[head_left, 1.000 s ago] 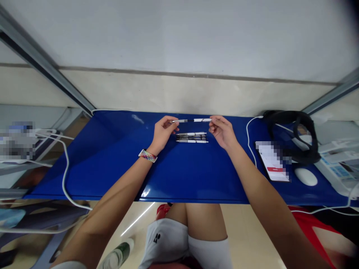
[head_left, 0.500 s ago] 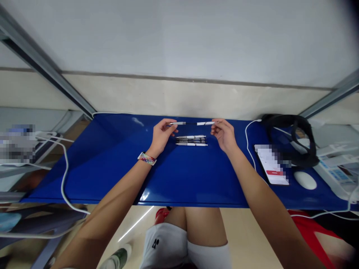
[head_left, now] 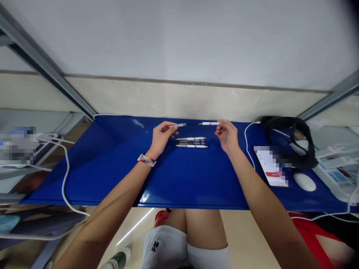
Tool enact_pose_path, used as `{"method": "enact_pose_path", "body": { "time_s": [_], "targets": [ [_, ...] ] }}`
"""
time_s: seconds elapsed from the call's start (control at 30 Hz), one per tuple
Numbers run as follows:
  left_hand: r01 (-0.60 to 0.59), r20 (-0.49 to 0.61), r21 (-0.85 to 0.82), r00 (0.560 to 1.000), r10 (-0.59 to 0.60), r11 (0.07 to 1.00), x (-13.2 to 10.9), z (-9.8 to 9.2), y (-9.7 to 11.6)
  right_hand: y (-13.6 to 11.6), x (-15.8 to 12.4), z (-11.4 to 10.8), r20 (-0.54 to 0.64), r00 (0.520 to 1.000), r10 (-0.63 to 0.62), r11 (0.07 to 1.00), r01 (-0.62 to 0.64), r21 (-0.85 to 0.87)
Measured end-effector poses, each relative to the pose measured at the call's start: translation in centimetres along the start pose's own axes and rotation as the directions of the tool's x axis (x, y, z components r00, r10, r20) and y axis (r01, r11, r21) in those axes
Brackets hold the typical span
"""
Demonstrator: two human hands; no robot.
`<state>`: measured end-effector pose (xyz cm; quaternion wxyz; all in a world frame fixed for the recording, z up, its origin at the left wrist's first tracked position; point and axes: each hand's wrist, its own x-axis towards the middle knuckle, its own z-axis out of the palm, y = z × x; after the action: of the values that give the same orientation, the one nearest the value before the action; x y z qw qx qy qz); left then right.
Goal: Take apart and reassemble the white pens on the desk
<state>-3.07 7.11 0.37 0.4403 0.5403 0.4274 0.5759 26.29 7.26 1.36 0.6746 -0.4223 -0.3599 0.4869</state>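
Observation:
Between finger and thumb, my left hand (head_left: 162, 138) pinches the grey front part of a pen (head_left: 181, 125), above the back of the blue table (head_left: 179, 175). A thin dark refill (head_left: 193, 124) runs from it toward the white barrel (head_left: 210, 123). My right hand (head_left: 227, 135) grips the outer end of that barrel. Just below, between my hands, several white and dark pens (head_left: 191, 142) lie side by side on the table, pointing left and right.
On the right are a black headset (head_left: 308, 140), a phone (head_left: 272, 166), a white mouse (head_left: 305, 182) and a white box-like device (head_left: 336, 175). White cables (head_left: 66, 179) cross the left and right sides. A wall stands behind the table.
My right hand has moved right with the white barrel, widening the distance from the grey part and showing more of the refill. My left hand has hardly moved.

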Motion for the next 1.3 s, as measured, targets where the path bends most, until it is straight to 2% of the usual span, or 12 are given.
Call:
{"method": "enact_pose_path", "body": {
  "time_s": [0.4,1.3],
  "targets": [
    [0.020,0.001,-0.005,1.000,-0.020,1.000,-0.14,0.01,0.04,-0.17,-0.16,0.09,0.021,1.000,0.013,1.000,-0.013,-0.001],
    [-0.016,-0.007,0.039,1.000,0.017,0.999,-0.15,-0.11,-0.12,0.05,0.17,-0.22,0.017,0.999,0.029,1.000,-0.029,0.006]
  ]
}}
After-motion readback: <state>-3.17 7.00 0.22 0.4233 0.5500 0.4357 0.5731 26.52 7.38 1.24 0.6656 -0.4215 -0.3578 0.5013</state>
